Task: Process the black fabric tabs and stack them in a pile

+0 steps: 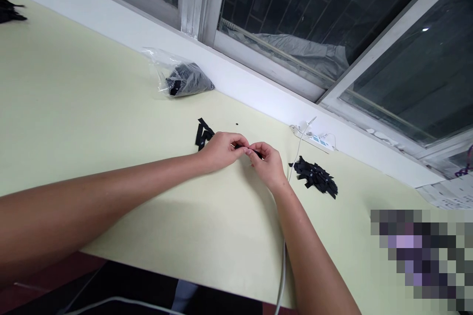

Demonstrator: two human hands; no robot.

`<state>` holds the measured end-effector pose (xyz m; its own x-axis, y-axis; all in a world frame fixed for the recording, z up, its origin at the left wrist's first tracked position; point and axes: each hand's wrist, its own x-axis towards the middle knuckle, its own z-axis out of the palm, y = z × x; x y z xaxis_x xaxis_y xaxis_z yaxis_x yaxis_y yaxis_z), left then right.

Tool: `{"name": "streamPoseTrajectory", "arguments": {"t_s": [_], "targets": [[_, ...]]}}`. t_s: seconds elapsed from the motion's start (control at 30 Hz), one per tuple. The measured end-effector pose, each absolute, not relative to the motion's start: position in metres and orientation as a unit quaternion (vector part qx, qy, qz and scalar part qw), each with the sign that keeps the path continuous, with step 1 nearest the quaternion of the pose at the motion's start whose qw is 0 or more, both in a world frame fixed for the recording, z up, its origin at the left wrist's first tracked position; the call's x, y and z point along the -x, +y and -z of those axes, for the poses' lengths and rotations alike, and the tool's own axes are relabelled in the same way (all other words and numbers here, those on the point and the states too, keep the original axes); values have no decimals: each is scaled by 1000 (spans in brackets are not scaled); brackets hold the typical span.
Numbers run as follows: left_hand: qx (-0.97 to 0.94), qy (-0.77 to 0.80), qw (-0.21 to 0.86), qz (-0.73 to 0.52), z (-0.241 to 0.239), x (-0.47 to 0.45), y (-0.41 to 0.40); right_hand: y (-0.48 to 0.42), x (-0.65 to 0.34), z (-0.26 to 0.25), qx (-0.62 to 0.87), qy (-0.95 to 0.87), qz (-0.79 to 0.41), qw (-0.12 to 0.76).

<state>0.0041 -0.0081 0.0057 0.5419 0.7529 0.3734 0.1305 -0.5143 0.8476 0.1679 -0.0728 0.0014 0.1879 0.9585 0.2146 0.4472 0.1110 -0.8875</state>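
Observation:
Above the middle of the table, my left hand (224, 150) and my right hand (266, 160) meet at the fingertips. Both pinch a small black strip (256, 153), mostly covered by the fingers. Beyond my left wrist lie several black strips (200, 134) with small white marks, partly hidden behind that hand. To the right of my right hand is a larger heap of similar black strips (314, 176).
A clear plastic bag (190, 80) of black pieces rests by the wall. A white power strip (314, 139) sits along the back; its cable (283, 275) runs past my right forearm. More black pieces (11, 11) lie far left. A pixelated patch covers the right.

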Motion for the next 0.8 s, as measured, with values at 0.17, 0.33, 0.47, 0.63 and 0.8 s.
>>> {"name": "streamPoseTrajectory", "arguments": {"t_s": [0.17,0.33,0.47,0.63,0.8], "targets": [[-783,283,393,-389,-2,-5,-6,-75,-167,-3,613,-586,-255,465],[-787,296,386,-379,-2,-5,-7,-75,-168,-2,625,-607,-237,430],[-786,317,375,-377,-1,-6,-6,-75,-167,-2,628,-611,-238,419],[-786,329,359,-382,-2,-6,-5,-73,-169,2,624,-606,-245,429],[-787,321,367,-378,-6,-4,-9,-70,-171,5,605,-580,-286,463]]}}
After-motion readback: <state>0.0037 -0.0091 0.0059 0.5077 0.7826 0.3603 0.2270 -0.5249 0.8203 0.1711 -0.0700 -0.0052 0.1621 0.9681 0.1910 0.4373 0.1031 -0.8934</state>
